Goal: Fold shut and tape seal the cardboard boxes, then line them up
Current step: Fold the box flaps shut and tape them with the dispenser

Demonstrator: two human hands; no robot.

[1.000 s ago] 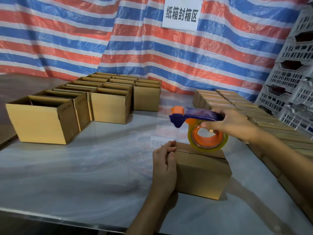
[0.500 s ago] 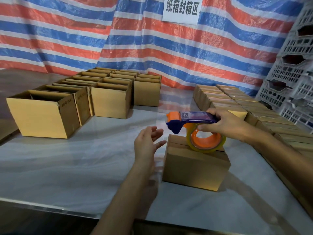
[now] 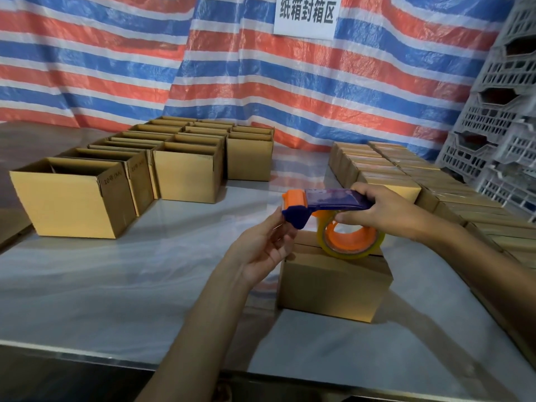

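Box in work [image 3: 330, 282]: flaps folded shut, sitting on the table [image 3: 116, 285] in front of me, right of centre.
Right hand [image 3: 385, 210]: I grip the tape dispenser [image 3: 327, 198] by its handle, with the roll [image 3: 351, 242] over the box top.
Left hand [image 3: 261, 248]: palm up, fingertips at the dispenser's blue nose; I cannot tell whether they pinch any tape.
Open boxes [image 3: 179, 169]: grouped at far left.
Closed boxes [image 3: 391, 172]: in rows along the right.

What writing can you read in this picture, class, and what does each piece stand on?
"纸箱封箱区": white sign on the striped tarp.
"10": side of the nearest open cardboard box; the characters after it are too blurred to read.
Print on the next open box: too small to read.
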